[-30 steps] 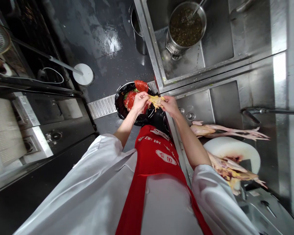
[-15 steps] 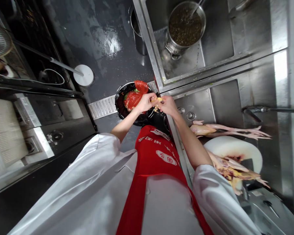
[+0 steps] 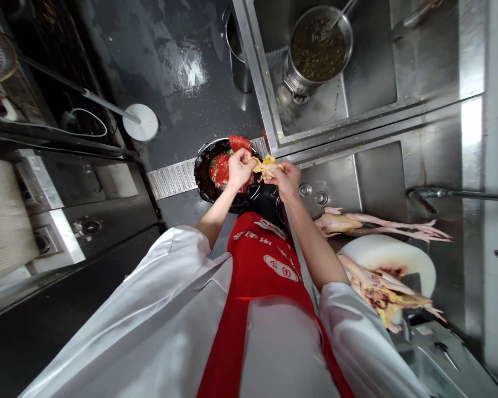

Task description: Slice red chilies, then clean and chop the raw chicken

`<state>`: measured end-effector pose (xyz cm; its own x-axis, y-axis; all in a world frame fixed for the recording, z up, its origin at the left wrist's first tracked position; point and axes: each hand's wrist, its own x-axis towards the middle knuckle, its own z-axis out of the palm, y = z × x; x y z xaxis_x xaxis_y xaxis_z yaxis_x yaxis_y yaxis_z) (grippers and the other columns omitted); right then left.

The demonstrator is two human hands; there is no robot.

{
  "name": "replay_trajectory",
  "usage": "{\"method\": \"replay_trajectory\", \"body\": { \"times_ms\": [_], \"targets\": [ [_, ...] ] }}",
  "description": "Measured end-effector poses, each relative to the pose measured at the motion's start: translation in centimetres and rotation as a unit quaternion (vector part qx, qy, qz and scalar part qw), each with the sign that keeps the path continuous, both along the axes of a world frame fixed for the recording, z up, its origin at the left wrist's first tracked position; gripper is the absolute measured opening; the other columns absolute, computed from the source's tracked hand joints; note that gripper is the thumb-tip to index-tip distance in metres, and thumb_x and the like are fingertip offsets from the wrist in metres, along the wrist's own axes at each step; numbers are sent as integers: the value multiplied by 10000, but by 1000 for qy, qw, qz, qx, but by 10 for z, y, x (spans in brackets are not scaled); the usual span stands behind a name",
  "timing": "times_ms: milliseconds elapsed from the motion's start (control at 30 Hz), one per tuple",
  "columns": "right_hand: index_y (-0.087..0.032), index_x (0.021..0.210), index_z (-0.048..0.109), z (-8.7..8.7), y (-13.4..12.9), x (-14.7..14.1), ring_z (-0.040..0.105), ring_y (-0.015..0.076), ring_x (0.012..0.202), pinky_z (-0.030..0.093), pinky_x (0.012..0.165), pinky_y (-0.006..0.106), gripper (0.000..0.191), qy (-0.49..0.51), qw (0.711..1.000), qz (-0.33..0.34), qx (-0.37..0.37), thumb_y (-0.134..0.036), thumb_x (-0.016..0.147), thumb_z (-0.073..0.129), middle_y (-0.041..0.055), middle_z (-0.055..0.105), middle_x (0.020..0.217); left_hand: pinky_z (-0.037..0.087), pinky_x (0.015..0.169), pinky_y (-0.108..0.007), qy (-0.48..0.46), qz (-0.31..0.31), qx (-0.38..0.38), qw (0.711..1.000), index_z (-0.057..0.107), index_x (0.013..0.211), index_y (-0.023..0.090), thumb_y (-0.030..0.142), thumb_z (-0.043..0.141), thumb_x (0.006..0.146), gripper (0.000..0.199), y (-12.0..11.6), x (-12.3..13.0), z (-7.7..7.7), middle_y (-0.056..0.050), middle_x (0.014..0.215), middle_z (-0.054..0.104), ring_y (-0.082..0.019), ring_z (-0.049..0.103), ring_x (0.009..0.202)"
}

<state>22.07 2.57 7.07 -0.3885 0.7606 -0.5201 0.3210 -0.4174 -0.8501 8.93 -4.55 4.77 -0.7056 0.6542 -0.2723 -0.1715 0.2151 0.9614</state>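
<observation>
Between my hands a yellowish, fleshy strip of poultry innards (image 3: pixel 265 168) is stretched; its exact kind I cannot make out. My left hand (image 3: pixel 239 168) pinches one end, fingers closed. At the other end, my right hand (image 3: pixel 288 180) has its fingers closed on the strip. Underneath stands a waste bin lined with a black bag (image 3: pixel 203 190). A crumpled red plastic bag (image 3: pixel 221 168) lies inside it among green scraps. To the right, a plucked chicken (image 3: pixel 336 223) lies on the steel counter. Another chicken, cut open (image 3: pixel 382 290), rests on a round white cutting board (image 3: pixel 415 260).
A pot of dark liquid (image 3: pixel 319 50) with a ladle stands in the upper steel sink (image 3: pixel 282 119). A faucet (image 3: pixel 423 196) reaches over the lower basin. On the floor are a tall metal pot (image 3: pixel 241 69), a white disc-based pole (image 3: pixel 143 122) and a drain grate (image 3: pixel 172 179).
My hands have moved apart, with the left slightly higher and the right farther right. More of the yellowish strip shows between them. The view has shifted a little.
</observation>
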Motion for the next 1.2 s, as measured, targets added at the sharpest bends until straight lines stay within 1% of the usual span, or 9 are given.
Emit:
{"method": "replay_trajectory", "body": {
  "times_ms": [67, 200, 367, 433, 500, 633, 800, 1033, 1200],
  "targets": [
    [-225, 786, 483, 2, 0, 1, 716, 150, 746, 646, 638, 287, 332, 25, 1000, -12, -13, -455, 747, 720, -23, 664, 779, 355, 560, -212, -3, 19, 5, 1000, 518, 733, 192, 92, 651, 684, 173, 0, -4, 3, 53, 641, 477, -74, 434, 555],
    [-218, 801, 508, 5, 4, 2, 720, 164, 808, 662, 722, 347, 351, 69, 997, -14, -35, -439, 721, 769, -20, 670, 802, 427, 578, -219, -62, -27, 27, 997, 618, 771, 176, 136, 608, 755, 44, 1, -6, 4, 15, 683, 591, -90, 533, 571],
    [-220, 804, 516, 0, 11, 4, 708, 155, 783, 661, 728, 362, 394, 84, 994, -26, -72, -429, 675, 824, -33, 680, 790, 401, 513, -229, -105, 59, -2, 993, 520, 559, 187, 265, 569, 865, 320, -7, -19, -23, 24, 525, 509, -88, 459, 448],
    [-220, 821, 538, -5, 11, 5, 703, 148, 765, 659, 712, 352, 391, 94, 992, -26, -74, -422, 667, 836, -33, 688, 803, 382, 518, -227, -82, 48, -45, 994, 547, 532, 182, 300, 590, 882, 372, -15, -26, -36, 24, 500, 509, -88, 452, 449],
    [-221, 827, 551, -10, 9, 5, 700, 142, 751, 655, 698, 340, 388, 99, 992, -27, -73, -415, 663, 843, -35, 695, 813, 403, 567, -227, -46, -3, -83, 995, 608, 541, 171, 312, 646, 866, 357, -22, -30, -42, 12, 523, 557, -97, 502, 509],
    [-221, 830, 561, -17, 1, 1, 707, 134, 762, 641, 707, 311, 343, 88, 994, -18, -56, -389, 690, 826, -43, 697, 812, 459, 707, -220, 9, -39, -70, 997, 703, 649, 158, 339, 789, 777, 238, -29, -21, -32, -19, 719, 692, -118, 606, 723],
    [-224, 816, 583, -17, -9, -5, 681, 107, 748, 607, 699, 243, 285, 61, 997, 10, -42, -347, 687, 804, -60, 691, 795, 384, 544, -203, -169, -87, -49, 981, 720, 728, 127, 295, 845, 688, 213, -27, -3, -9, 8, 628, 660, -71, 510, 527],
    [-224, 834, 590, -15, -19, -11, 652, 101, 694, 579, 657, 241, 254, 67, 990, -35, -118, -365, 708, 759, -61, 658, 755, 357, 515, -176, -291, -26, 40, 956, 663, 665, 136, 146, 763, 666, 101, -22, 10, -10, 42, 568, 598, -42, 473, 483],
    [-233, 857, 595, -19, -19, -13, 570, 74, 585, 565, 653, 258, 226, 84, 978, -39, -185, -364, 727, 725, -86, 619, 688, 378, 552, -188, -259, -54, 79, 961, 679, 683, 139, 129, 708, 681, 31, -23, 16, -14, 18, 659, 652, -53, 501, 533]
  ]
}}
